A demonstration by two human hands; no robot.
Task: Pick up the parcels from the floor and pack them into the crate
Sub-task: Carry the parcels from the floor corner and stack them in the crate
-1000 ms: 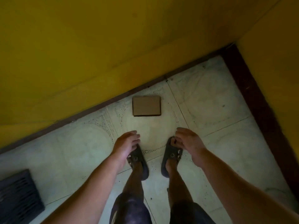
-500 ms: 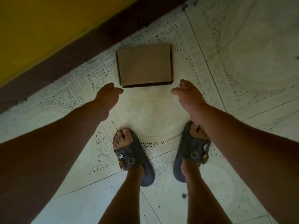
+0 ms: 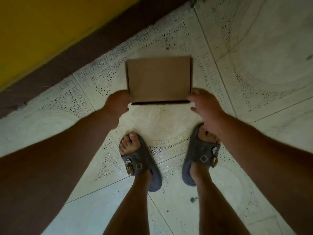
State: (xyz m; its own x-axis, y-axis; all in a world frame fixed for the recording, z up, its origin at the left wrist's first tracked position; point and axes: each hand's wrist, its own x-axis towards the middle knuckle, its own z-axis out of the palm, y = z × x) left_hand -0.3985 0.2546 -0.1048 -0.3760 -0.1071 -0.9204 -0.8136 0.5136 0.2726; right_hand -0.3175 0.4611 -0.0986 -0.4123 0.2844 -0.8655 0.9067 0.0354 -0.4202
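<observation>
A flat brown cardboard parcel (image 3: 159,79) lies on the tiled floor just in front of my feet. My left hand (image 3: 118,104) is at its near left corner, blurred, with the fingers hidden behind the back of the hand, so any hold on the parcel is unclear. My right hand (image 3: 205,106) is at the near right corner. Its fingertips touch the parcel's right side and its thumb is spread below the near edge. The crate is out of view.
A yellow wall (image 3: 50,28) with a dark brown skirting (image 3: 71,58) runs diagonally behind the parcel. My feet in grey sandals (image 3: 140,165) stand close below it. Patterned pale floor tiles (image 3: 254,65) stretch to the right.
I have bent lower and both hands have moved forward from short of the parcel to its two near corners. The parcel has not moved on the floor.
</observation>
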